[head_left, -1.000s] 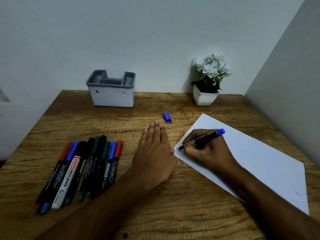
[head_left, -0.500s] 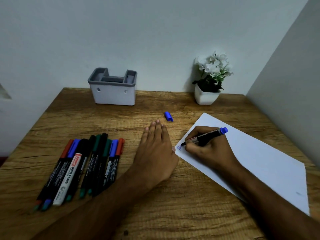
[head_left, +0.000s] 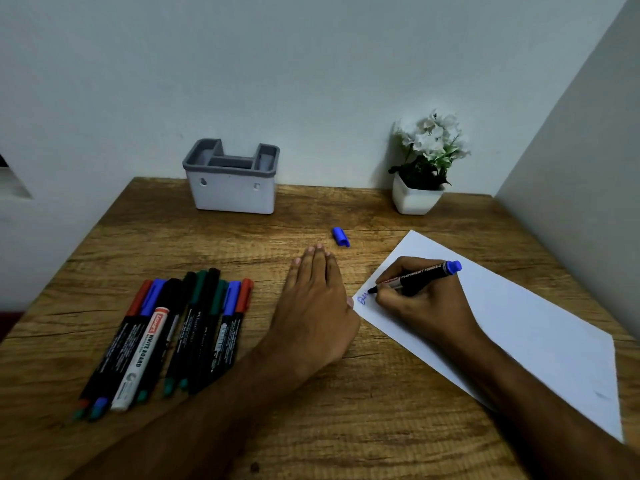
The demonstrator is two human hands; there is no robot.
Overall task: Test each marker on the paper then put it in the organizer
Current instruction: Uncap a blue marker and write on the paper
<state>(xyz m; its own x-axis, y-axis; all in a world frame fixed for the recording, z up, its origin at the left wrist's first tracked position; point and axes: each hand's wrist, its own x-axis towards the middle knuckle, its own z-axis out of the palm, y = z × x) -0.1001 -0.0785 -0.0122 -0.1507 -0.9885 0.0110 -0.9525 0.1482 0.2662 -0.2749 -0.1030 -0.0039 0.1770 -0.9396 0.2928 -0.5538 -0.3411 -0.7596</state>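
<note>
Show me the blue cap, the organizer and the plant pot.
blue cap (head_left: 341, 236), head view, middle of the cap
organizer (head_left: 232, 195), head view, white front wall
plant pot (head_left: 414, 199), head view, white front face

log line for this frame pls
right hand: writing with blue marker on paper | left hand: flat on table | cap: off

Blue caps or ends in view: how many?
4: loose cap on the table, end of the held marker, two caps in the pile. More may be hidden.
</note>
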